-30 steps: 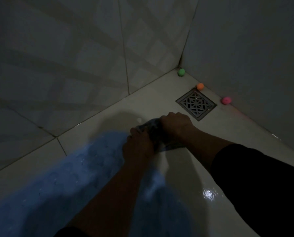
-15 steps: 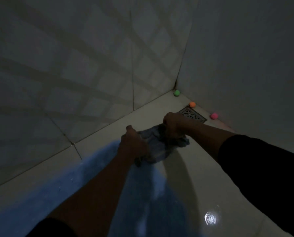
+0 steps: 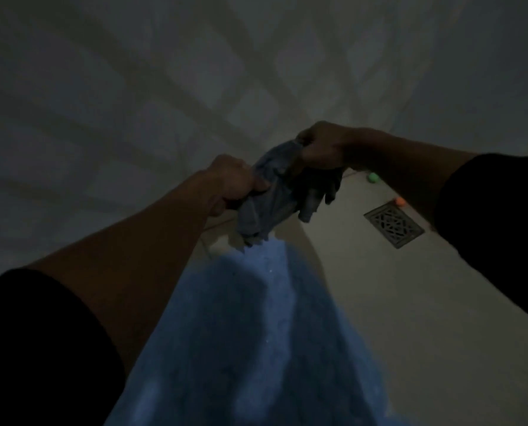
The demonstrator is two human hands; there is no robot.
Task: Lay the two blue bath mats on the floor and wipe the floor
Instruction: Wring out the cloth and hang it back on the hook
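Dim tiled walls (image 3: pixel 133 103) fill the upper part of the view, crossed by faint diagonal bands of light, and meet a pale glossy floor (image 3: pixel 410 318) below. A blue bath mat (image 3: pixel 250 333) lies flat on that floor at the lower centre, its pile soft and fuzzy, brighter blue near its far end and mottled with darker shadow patches across the middle. Its far edge stops just short of the wall base; its right edge runs beside a bare strip of floor.

Above the mat's far end, both hands hold a crumpled grey-blue cloth (image 3: pixel 268 195) up in the air. The left hand (image 3: pixel 232 182) is closed in a fist around the cloth's lower left part, and the right hand (image 3: pixel 321 149) is clenched on its upper right part, slightly higher. Loose folds of cloth hang down between and below the two fists, the lowest tips dangling just above the mat. Dark sleeves cover both upper arms.

To the right of the mat the floor is open as far as a square metal floor drain (image 3: pixel 393 224) set near the corner. A small green ball (image 3: pixel 372 178) and an orange ball (image 3: pixel 399 202) sit along the wall base beyond the drain, well apart from the mat.
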